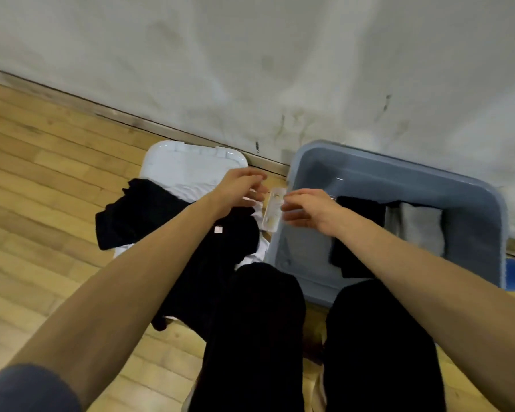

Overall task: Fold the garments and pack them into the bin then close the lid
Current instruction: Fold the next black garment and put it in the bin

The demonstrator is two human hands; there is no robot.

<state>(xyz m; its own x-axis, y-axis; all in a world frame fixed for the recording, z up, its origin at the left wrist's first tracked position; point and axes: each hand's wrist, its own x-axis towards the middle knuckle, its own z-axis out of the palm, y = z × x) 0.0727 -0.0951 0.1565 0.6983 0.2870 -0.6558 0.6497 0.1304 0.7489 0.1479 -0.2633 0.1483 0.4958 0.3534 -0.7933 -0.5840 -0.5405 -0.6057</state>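
smooth grey-blue plastic on the bin (470, 185), a soft sheen along its inner wall. white lid (188, 165) is glossy plastic too. black garment (149, 212) reads as matt, soft cloth, and so does the pale grey folded piece (419, 230) inside. floor (42, 162) is varnished wood planks, the wall (250, 55) rough, scuffed, matt plaster.

You were in a bare room of what looked like a home: a worn wooden plank floor (51, 185) met a scuffed, stained white wall (280, 69) at the far side, with a grey plastic storage bin (485, 230) on the right holding folded clothes (419, 227).
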